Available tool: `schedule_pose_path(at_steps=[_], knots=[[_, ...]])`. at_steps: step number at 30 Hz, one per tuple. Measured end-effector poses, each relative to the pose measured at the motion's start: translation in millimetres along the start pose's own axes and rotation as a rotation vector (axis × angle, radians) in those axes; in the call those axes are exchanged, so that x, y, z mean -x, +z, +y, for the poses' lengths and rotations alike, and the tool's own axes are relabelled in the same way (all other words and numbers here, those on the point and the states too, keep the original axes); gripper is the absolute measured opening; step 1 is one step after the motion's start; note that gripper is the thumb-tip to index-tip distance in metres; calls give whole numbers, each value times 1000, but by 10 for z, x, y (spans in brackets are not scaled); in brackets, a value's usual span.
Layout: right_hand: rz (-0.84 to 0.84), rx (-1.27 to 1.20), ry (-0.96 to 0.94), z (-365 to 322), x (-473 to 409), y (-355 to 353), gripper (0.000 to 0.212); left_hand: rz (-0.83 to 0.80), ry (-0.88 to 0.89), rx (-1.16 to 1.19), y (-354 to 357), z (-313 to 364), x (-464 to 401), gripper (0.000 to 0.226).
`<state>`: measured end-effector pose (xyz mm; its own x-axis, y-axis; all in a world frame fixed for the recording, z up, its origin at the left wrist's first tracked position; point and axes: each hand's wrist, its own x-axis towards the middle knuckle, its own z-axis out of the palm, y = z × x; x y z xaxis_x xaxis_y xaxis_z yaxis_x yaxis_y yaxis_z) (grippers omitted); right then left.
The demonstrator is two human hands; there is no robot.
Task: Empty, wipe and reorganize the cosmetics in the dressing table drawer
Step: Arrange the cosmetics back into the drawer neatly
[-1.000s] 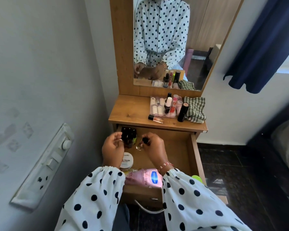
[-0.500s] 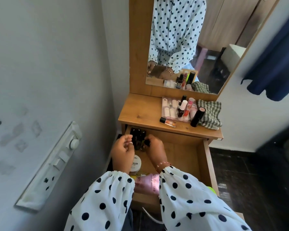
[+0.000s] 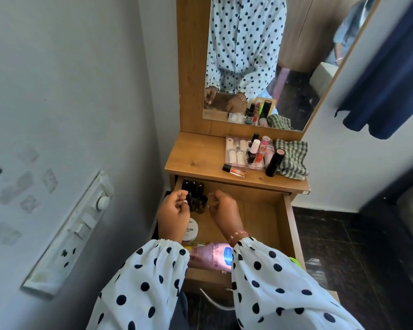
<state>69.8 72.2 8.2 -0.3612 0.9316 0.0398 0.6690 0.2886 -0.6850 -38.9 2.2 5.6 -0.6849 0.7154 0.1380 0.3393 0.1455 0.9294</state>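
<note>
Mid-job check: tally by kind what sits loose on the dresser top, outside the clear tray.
Orange lip gloss, lying flat: 1
Black tube, standing: 1
Checked cloth, crumpled: 1
Total: 3

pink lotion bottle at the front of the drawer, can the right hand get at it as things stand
Probably yes. The pink lotion bottle lies uncovered at the front of the open drawer, just under the right wrist. The right hand holds nothing I can make out, so it would only need to draw back.
</note>
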Motion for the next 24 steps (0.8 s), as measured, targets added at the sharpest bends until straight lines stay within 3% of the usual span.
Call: schedule_pose_path(at_steps=[12, 17, 24], knots=[[85, -135, 23, 100, 150, -274, 17, -84, 72, -100, 2, 19, 99, 25], [143, -225, -12, 58, 176, -556, 12, -209, 196, -207, 35, 137, 219, 26], [502, -56, -25, 95, 15, -1227, 22, -286, 185, -63, 323, 592, 263, 27]])
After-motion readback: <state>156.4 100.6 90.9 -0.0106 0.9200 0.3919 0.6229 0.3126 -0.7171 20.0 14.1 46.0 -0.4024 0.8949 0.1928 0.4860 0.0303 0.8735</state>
